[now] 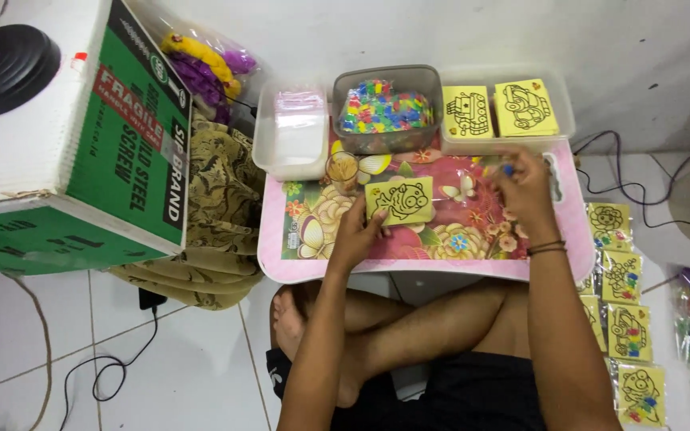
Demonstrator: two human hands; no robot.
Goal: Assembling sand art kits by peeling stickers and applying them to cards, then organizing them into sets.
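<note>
Person sits cross-legged on the floor at a low pink flowered table (281,255).

Left hand (358,231): near the middle of the table, thumb and fingers closed on the lower left edge of a yellow picture card (398,199) printed with a black cartoon outline. Card lies flat on the tabletop, slightly tilted.

Right hand (525,187): toward the right edge of the table, fingertips pinched together on a small blue piece (508,169); too small to tell what it is.

Along the far edge of the table, left to right:
- clear tub (269,148) with clear plastic bags
- grey tub (343,136) full of small coloured pieces
- clear tray (565,104) holding two stacks of yellow cards

A small round lidded cup (343,169) stands just in front of the grey tub.

Floor, right of the table: row of finished card packets (624,295), each in a clear sleeve with coloured bits.

Floor, left: green and white cardboard box (81,144).

Judgement on technique: the work in hand appears to be matching small pieces to one card. Best to keep the card pinned flat with the left hand so it does not slide on the glossy table, and to hold the small piece at the fingertips only, low over the table, so that a dropped piece stays on the table and does not roll off its right edge.
</note>
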